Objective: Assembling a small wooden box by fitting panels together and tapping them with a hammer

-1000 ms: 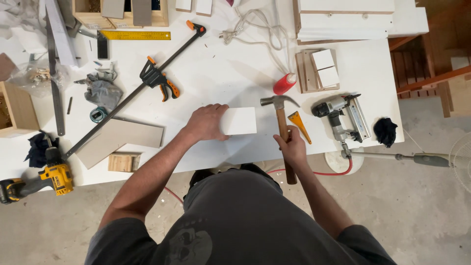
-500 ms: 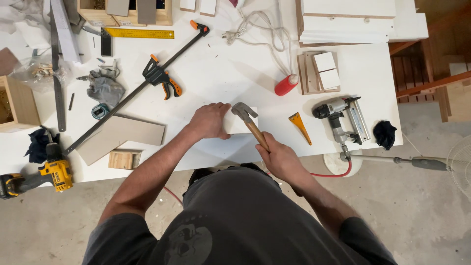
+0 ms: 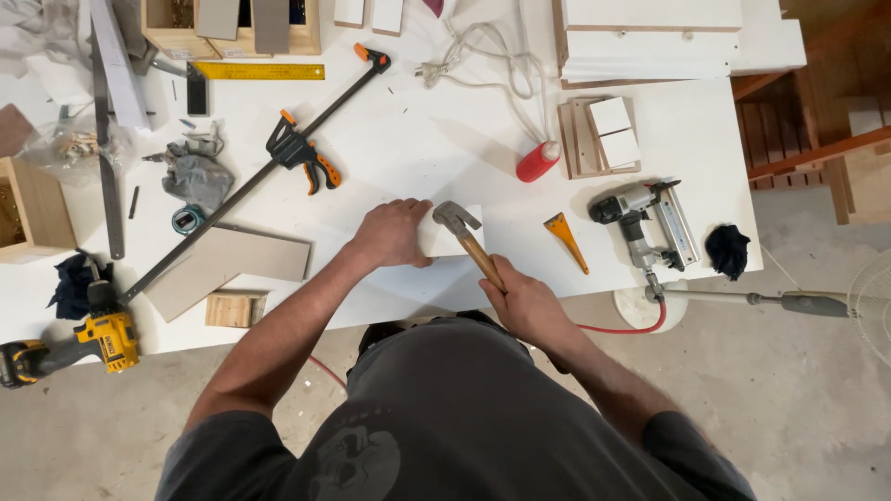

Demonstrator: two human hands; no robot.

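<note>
Currently your left hand (image 3: 392,234) lies flat with fingers curled over the left end of a small white block (image 3: 448,239), pressing it onto the white table (image 3: 445,139); the block sits near the table's front edge, directly ahead of you. Your right hand (image 3: 522,301) is closed around the wooden handle of a hammer (image 3: 473,243), whose steel head rests over the top right part of the block. Right of the block: an orange wedge-shaped scraper (image 3: 565,240), then a nail gun (image 3: 647,220) with a red hose (image 3: 620,327). Behind, a red bottle (image 3: 537,160). Left: a long bar clamp (image 3: 278,158) with orange grips, a grey board (image 3: 229,267), a yellow drill (image 3: 82,341) at the table corner
</note>
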